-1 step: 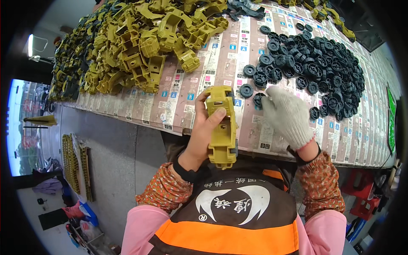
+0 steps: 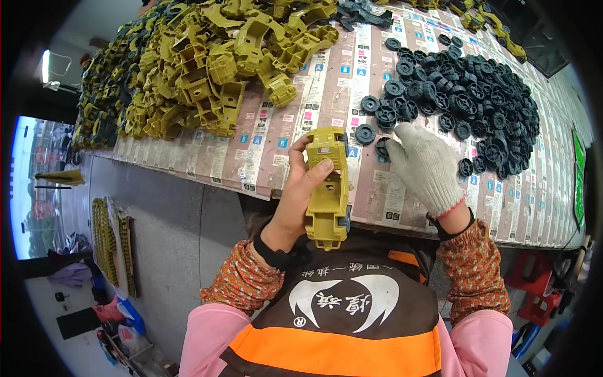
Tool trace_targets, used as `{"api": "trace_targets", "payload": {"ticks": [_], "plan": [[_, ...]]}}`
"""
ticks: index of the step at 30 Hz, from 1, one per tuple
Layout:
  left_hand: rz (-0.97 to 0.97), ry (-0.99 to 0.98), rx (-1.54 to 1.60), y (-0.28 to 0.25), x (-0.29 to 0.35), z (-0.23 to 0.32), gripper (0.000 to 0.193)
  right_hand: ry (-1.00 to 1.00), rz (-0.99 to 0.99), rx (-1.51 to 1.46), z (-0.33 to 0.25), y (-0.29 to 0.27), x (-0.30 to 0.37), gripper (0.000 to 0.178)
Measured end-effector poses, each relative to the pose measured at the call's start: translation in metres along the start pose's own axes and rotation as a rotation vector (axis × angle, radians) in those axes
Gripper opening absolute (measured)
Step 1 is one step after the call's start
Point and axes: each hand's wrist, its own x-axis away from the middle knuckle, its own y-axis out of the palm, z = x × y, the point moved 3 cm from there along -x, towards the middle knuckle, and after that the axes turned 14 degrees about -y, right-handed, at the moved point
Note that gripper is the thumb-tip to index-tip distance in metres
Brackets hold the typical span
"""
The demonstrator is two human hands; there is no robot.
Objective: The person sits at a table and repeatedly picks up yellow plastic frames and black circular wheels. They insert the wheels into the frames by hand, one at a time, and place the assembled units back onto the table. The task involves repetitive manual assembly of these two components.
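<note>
My left hand, bare, grips an olive-yellow plastic toy car body in front of my apron, thumb inside its hollow. Dark wheels show along the car body's right side. My right hand wears a pale knitted glove and hovers low over the table's near part, fingers curled together. Beside its thumb lies a black toy wheel, partly covered by the glove. What the curled fingers hold, if anything, is hidden. Two loose wheels, one a black toy wheel, lie just to the left.
A heap of black toy wheels spreads over the right of the table. Olive car bodies are piled high at the left, with dark parts among them. Dark plastic pieces lie at the far edge. A red stool stands at lower right.
The car body in my left hand has tilted slightly, its near end shifting a little left. My right hand stays almost in place.
</note>
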Motion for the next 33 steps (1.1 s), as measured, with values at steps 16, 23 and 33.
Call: {"api": "trace_targets", "payload": {"ticks": [16, 23, 33], "plan": [[-0.349, -0.497, 0.057, 0.004, 0.001, -0.017, 0.074, -0.045, 0.233, -0.715, -0.037, -0.009, 0.000, 0.019], [-0.602, -0.381, 0.526, -0.020, -0.009, -0.019, 0.105, 0.271, 0.340, -0.697, -0.010, -0.003, 0.018, 0.021], [-0.067, 0.036, -0.112, -0.006, -0.009, -0.006, 0.072, 0.070, 0.227, -0.807, -0.059, 0.002, 0.058, 0.018]]}}
